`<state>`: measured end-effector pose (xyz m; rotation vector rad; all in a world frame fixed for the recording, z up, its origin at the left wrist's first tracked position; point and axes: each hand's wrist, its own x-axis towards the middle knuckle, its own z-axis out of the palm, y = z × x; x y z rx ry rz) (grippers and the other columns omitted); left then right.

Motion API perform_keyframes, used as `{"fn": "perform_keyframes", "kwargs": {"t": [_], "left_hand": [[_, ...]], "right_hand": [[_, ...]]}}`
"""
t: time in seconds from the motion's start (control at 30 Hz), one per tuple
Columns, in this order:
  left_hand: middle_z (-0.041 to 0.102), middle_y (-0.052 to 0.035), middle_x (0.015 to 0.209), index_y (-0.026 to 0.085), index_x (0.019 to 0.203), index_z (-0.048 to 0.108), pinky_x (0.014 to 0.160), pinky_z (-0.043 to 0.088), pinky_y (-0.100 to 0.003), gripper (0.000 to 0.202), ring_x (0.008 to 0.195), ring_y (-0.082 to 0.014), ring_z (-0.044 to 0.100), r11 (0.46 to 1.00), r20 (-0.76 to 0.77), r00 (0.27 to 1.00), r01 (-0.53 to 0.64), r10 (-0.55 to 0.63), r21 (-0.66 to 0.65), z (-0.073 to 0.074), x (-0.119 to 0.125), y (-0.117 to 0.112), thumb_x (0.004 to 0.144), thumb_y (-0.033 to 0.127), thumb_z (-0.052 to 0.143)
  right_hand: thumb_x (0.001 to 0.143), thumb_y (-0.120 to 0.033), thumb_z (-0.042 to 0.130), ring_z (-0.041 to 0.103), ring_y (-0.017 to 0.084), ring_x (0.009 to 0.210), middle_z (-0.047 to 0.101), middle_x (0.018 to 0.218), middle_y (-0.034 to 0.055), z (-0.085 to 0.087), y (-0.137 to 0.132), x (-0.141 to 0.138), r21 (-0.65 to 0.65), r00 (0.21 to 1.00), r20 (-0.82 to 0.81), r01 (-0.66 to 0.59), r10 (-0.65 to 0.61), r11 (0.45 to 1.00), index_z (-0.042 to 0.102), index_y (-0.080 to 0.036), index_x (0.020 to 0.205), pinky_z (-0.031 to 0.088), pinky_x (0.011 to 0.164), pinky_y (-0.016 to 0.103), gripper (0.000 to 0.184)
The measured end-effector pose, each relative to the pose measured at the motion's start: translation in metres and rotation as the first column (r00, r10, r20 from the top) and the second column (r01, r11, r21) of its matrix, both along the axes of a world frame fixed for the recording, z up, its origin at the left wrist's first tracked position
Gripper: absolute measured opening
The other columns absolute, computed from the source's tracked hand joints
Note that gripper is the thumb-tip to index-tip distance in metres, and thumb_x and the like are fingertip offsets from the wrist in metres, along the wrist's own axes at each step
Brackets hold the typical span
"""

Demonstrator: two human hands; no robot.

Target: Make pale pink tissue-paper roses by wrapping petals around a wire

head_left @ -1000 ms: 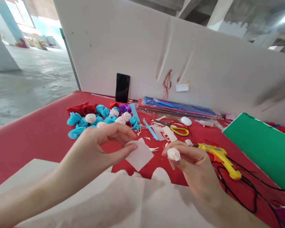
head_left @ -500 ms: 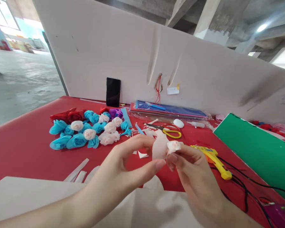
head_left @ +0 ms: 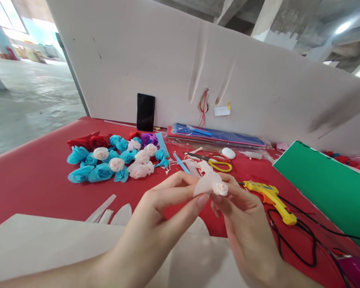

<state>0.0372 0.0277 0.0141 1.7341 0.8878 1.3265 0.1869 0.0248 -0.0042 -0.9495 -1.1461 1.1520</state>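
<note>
A small pale pink paper rose (head_left: 220, 188) is pinched between the thumb and fingers of my right hand (head_left: 246, 216). From its left side a pale paper petal (head_left: 204, 183) sticks out, and my left hand (head_left: 165, 212) pinches that petal by its lower edge. Both hands are close together above the red table (head_left: 156, 200). Sheets of pale paper (head_left: 63, 244) lie beneath my forearms, with a loose cut petal (head_left: 122, 216) and narrow paper strips (head_left: 101, 208) at their edge. The underside of the rose is hidden by my right fingers.
Finished blue, pink, red and purple paper flowers (head_left: 100, 172) are grouped at the left. Yellow-handled scissors (head_left: 220, 166) and paper scraps lie beyond my hands. A yellow glue gun (head_left: 271, 196) with black cables is at the right, before a green board (head_left: 324, 188). A phone (head_left: 145, 112) leans on the partition.
My left fingers have closed onto the petal, which now lies lower and nearer the rose. The rose has turned slightly, and the whole view has shifted a little.
</note>
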Motion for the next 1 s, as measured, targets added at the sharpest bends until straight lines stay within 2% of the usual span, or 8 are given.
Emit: {"fn": "perform_keyframes", "kwargs": {"t": [0.07, 0.17, 0.23, 0.33, 0.43, 0.6, 0.77, 1.0], "left_hand": [[0.068, 0.0025, 0.080, 0.020, 0.049, 0.054, 0.068, 0.059, -0.019, 0.038, 0.071, -0.0120, 0.063, 1.000, 0.014, 1.000, 0.018, -0.018, -0.007, -0.003, 0.000, -0.001, 0.086, 0.014, 0.056], [0.069, 0.0037, 0.081, 0.020, 0.047, 0.055, 0.073, 0.059, -0.020, 0.039, 0.074, -0.0120, 0.064, 0.999, 0.015, 1.000, 0.026, -0.026, 0.033, -0.005, -0.001, -0.004, 0.085, 0.012, 0.056], [0.068, 0.0032, 0.078, 0.022, 0.052, 0.061, 0.069, 0.059, -0.019, 0.035, 0.070, -0.0123, 0.064, 0.997, 0.001, 1.000, 0.031, -0.031, 0.067, -0.005, -0.002, -0.006, 0.085, 0.012, 0.056], [0.067, 0.0018, 0.074, 0.027, 0.068, 0.073, 0.061, 0.058, -0.020, 0.026, 0.063, -0.0134, 0.063, 0.991, -0.029, 0.999, 0.048, -0.045, 0.124, -0.004, -0.004, -0.009, 0.085, 0.014, 0.058], [0.066, 0.0020, 0.073, 0.029, 0.077, 0.076, 0.055, 0.054, -0.018, 0.021, 0.059, -0.0122, 0.061, 0.982, -0.054, 0.996, 0.076, -0.068, 0.170, -0.004, -0.007, -0.008, 0.084, 0.015, 0.061], [0.063, 0.0028, 0.068, 0.028, 0.073, 0.073, 0.049, 0.051, -0.018, 0.021, 0.056, -0.0116, 0.059, 0.969, -0.040, 0.998, 0.058, -0.050, 0.242, -0.005, -0.008, -0.007, 0.085, 0.015, 0.061], [0.068, 0.0026, 0.074, 0.029, 0.075, 0.071, 0.062, 0.058, -0.022, 0.019, 0.068, -0.0160, 0.066, 0.966, -0.076, 0.997, 0.010, 0.010, 0.259, -0.005, -0.007, -0.009, 0.082, 0.013, 0.063], [0.069, 0.0061, 0.073, 0.033, 0.080, 0.072, 0.063, 0.056, -0.019, 0.019, 0.067, -0.0130, 0.063, 0.948, -0.100, 0.991, -0.054, 0.089, 0.313, -0.008, -0.009, -0.008, 0.084, 0.016, 0.064]], "right_hand": [[0.076, -0.034, 0.077, 0.057, 0.013, 0.083, 0.060, 0.091, 0.0006, -0.002, -0.001, 0.001, 0.055, 0.998, 0.060, 0.019, -0.023, 0.998, 0.079, -0.031, 0.079, 0.049, 0.068, 0.020, 0.004], [0.079, -0.025, 0.075, 0.057, 0.012, 0.074, 0.061, 0.083, -0.0010, -0.001, -0.004, 0.003, 0.212, 0.982, 0.155, 0.070, -0.104, 0.975, 0.078, -0.034, 0.078, 0.049, 0.062, 0.020, 0.010], [0.078, -0.015, 0.074, 0.057, 0.011, 0.065, 0.061, 0.076, -0.0021, 0.001, -0.006, 0.006, 0.368, 0.950, 0.235, 0.107, -0.204, 0.924, 0.078, -0.036, 0.081, 0.048, 0.055, 0.019, 0.021], [0.077, -0.007, 0.072, 0.059, 0.012, 0.063, 0.063, 0.074, -0.0020, 0.003, -0.010, 0.010, 0.581, 0.883, 0.318, 0.108, -0.347, 0.807, 0.078, -0.040, 0.092, 0.049, 0.052, 0.021, 0.036], [0.079, -0.006, 0.071, 0.063, 0.014, 0.067, 0.066, 0.080, -0.0019, 0.003, -0.014, 0.012, 0.661, 0.860, 0.333, 0.079, -0.386, 0.746, 0.072, -0.046, 0.105, 0.053, 0.056, 0.024, 0.047], [0.079, -0.008, 0.071, 0.065, 0.014, 0.069, 0.068, 0.083, -0.0014, 0.004, -0.015, 0.009, 0.599, 0.906, 0.306, 0.057, -0.294, 0.799, 0.074, -0.045, 0.102, 0.055, 0.059, 0.023, 0.044], [0.080, -0.017, 0.073, 0.065, 0.015, 0.070, 0.070, 0.080, 0.0002, 0.007, -0.012, 0.006, 0.424, 0.952, 0.265, 0.027, -0.153, 0.905, 0.078, -0.038, 0.090, 0.054, 0.061, 0.022, 0.023], [0.074, -0.022, 0.079, 0.062, 0.014, 0.067, 0.072, 0.080, 0.0003, 0.001, -0.014, 0.003, 0.234, 0.981, 0.184, 0.023, -0.068, 0.972, 0.079, -0.035, 0.083, 0.050, 0.057, 0.021, 0.016]]}}
